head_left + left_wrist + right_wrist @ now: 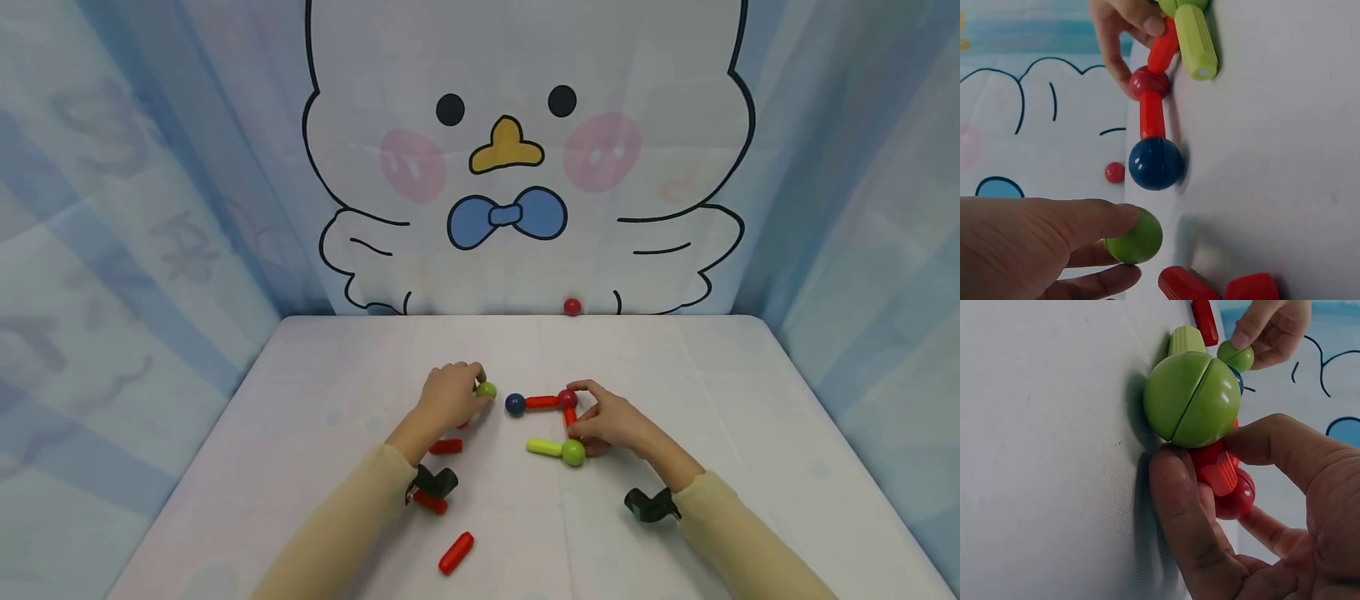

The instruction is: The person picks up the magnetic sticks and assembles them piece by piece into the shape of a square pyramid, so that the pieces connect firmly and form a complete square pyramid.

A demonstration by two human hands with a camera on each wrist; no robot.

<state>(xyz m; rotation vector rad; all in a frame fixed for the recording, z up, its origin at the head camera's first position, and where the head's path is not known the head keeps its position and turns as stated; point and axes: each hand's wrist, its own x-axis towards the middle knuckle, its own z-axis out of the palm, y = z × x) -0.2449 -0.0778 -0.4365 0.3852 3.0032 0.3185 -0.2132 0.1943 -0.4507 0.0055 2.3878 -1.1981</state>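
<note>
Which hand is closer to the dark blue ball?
The left hand. It holds a small green ball just beside the dark blue ball, with a small gap between them. The right hand grips the red stick at the chain's other end, farther away.

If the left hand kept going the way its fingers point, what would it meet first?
Probably the blue ball: the left hand, pinching a green ball, points right toward it across a small gap. Depth is hard to judge.
</note>
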